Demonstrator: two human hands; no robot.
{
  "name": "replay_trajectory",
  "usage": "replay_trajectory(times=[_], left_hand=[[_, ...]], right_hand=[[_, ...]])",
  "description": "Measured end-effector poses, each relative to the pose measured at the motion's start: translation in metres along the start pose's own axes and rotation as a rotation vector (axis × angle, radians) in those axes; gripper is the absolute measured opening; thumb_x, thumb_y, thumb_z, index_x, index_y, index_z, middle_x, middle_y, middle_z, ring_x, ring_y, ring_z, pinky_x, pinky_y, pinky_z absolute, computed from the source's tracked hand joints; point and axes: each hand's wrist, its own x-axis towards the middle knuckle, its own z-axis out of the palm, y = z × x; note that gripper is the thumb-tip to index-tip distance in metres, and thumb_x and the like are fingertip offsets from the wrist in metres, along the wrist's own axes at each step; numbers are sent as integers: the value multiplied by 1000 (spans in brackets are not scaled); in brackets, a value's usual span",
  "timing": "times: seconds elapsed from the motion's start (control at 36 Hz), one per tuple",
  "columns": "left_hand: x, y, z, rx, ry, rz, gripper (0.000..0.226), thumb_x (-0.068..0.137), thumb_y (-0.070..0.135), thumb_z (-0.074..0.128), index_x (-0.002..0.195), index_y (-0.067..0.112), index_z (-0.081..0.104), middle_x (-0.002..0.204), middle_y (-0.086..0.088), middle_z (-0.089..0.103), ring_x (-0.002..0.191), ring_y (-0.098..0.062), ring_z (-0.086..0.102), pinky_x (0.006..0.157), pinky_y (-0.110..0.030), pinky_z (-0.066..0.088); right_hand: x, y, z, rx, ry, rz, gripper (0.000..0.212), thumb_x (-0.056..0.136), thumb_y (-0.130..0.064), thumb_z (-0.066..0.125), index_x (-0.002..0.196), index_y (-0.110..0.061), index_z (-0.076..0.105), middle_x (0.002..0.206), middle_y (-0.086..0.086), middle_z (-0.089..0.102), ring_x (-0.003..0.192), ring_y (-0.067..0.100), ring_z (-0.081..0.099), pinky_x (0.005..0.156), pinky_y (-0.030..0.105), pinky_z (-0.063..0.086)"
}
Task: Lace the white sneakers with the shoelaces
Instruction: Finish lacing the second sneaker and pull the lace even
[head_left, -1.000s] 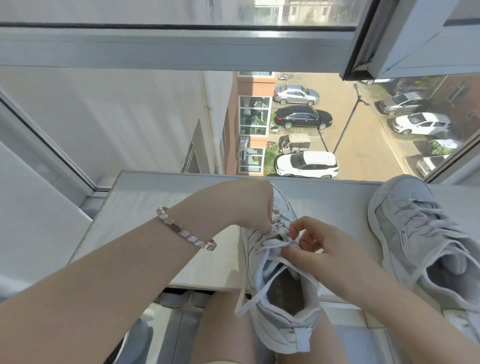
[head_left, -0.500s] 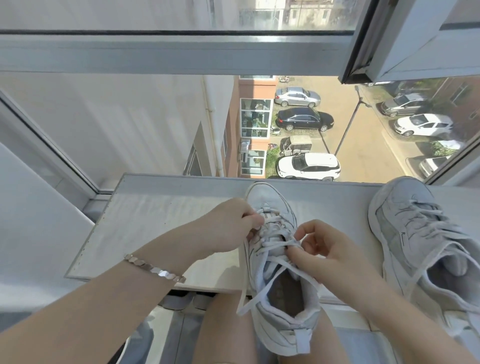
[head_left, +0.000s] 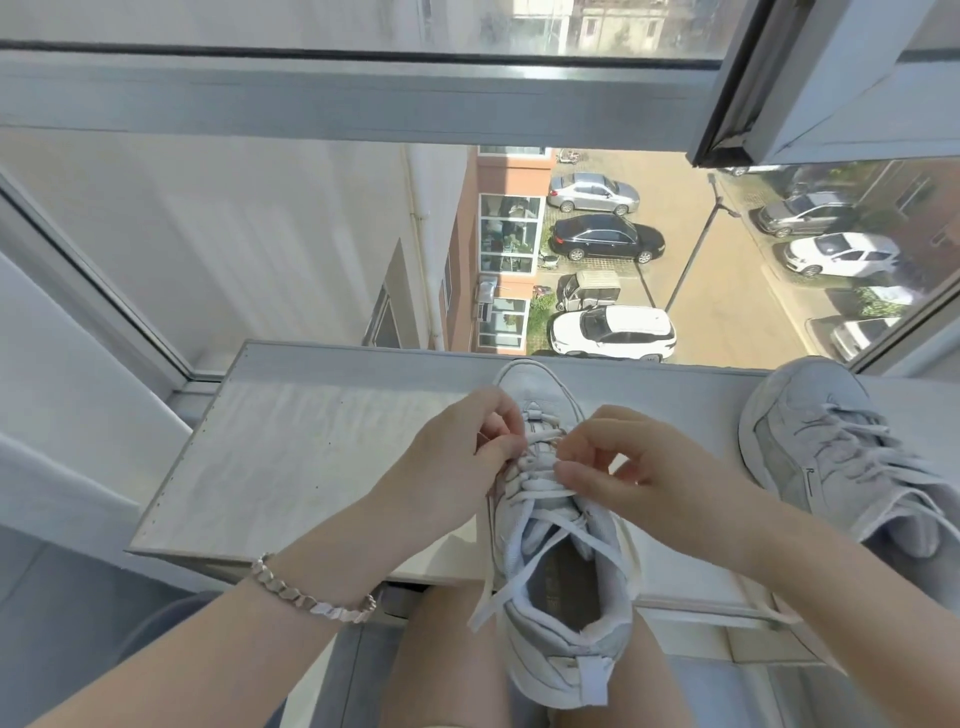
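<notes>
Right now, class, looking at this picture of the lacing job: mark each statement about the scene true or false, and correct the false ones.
1. The fingers of the left hand and the right hand pinch the shoelace of the middle sneaker. True.
2. The second sneaker lies left of the hands. False: it lies on the ledge, to their right.
3. A bracelet circles the left wrist. True.
4. The middle sneaker holds no lace yet. False: the shoelace crosses it several times, and a loose end hangs off its left side.
5. Parked cars show through the window. True.
</notes>
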Motion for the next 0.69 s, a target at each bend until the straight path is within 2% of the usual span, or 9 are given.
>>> replay_trajectory(times=[0.11, 0.19, 0.28, 0.36, 0.42, 0.47, 0.56, 0.64, 0.69], left_hand=[[0, 6, -6, 148, -83, 70, 18, 93, 12, 51, 80, 24, 56, 75, 1, 56, 66, -12, 52, 64, -25, 47], [1, 15, -11, 307, -144, 76, 26, 95, 9, 44, 80, 25, 58, 86, 6, 51, 69, -5, 47, 63, -16, 40], [4, 26, -12, 395, -148, 22, 23, 89, 12, 45, 78, 19, 63, 78, 9, 52, 66, -6, 48, 59, -16, 38], [8, 36, -11, 460, -164, -19, 25, 84, 27, 57, 83, 6, 71, 80, -11, 66, 71, -20, 59, 61, -27, 46], [11, 40, -10, 510, -190, -27, 27, 83, 30, 62, 82, 5, 73, 82, -15, 66, 69, -20, 60, 53, -21, 44], [15, 43, -10, 549, -234, -58, 22, 83, 24, 64, 81, 4, 73, 70, -12, 63, 58, -16, 56, 44, -14, 38], [19, 49, -9, 666, -289, -82, 8, 83, 13, 61, 78, 9, 66, 63, -4, 60, 58, -17, 57, 47, -16, 40], [23, 55, -1, 830, -304, -37, 28, 89, 9, 53, 63, 16, 45, 59, 5, 38, 52, -9, 39, 42, -8, 29], [23, 54, 3, 907, -287, -17, 36, 95, 13, 47, 62, 16, 33, 64, 5, 31, 52, -5, 28, 41, -13, 31]], right_hand=[[-13, 10, 2, -29, 76, -159, 9, 89, -36, 58, 80, -37, 60, 88, -13, 56, 79, 7, 59, 71, 16, 48], [-21, 12, 6, -92, 135, -225, 22, 90, -51, 46, 93, -36, 61, 89, -16, 56, 74, 1, 58, 68, 15, 48], [-26, 12, 10, -204, 176, -253, 19, 93, -46, 43, 97, -36, 59, 90, -15, 54, 72, -3, 55, 64, 18, 46], [-29, 13, 13, -222, 208, -257, 23, 93, -39, 45, 98, -29, 65, 91, -14, 56, 73, -1, 56, 63, 22, 47], [-31, 14, 13, -205, 219, -256, 26, 92, -36, 48, 96, -24, 71, 91, -15, 57, 74, -3, 57, 63, 22, 48], [-32, 13, 13, -185, 220, -249, 26, 90, -35, 51, 96, -23, 73, 91, -17, 58, 74, -5, 57, 64, 19, 48], [-32, 8, 12, -71, 223, -173, 24, 86, -37, 56, 93, -26, 75, 88, -18, 62, 71, -1, 60, 64, 11, 46], [-27, -1, 10, 58, 235, -16, 15, 84, -35, 65, 79, -27, 77, 82, -16, 66, 74, 5, 62, 62, 15, 47], [-22, -7, 7, 122, 228, 125, 18, 82, -33, 67, 67, -25, 75, 76, -12, 68, 72, 4, 62, 61, 18, 47]])
